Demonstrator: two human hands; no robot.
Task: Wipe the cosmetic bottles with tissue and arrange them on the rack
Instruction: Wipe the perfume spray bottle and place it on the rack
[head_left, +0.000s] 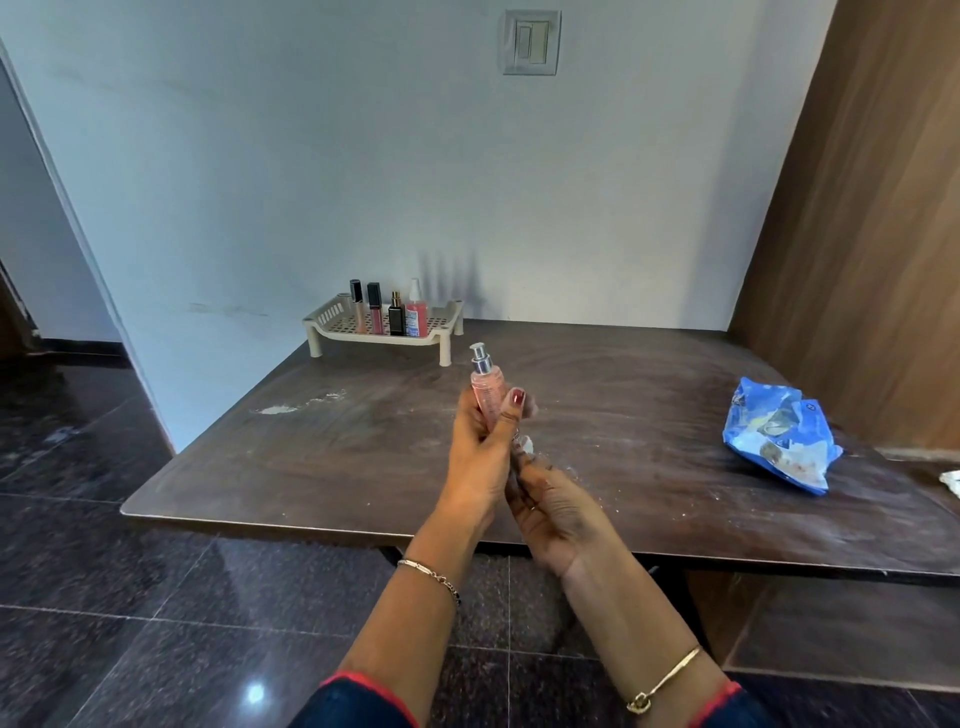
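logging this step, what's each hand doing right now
Left hand: closed on the pink bottle.
Right hand: closed on a tissue.

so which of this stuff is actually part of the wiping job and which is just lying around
Part of the job:
- pink pump bottle in the left hand
- white tissue at the right hand
- cream rack
- four bottles standing on it

Just lying about:
- blue plastic packet
- white scrap at the right table edge
- wall switch
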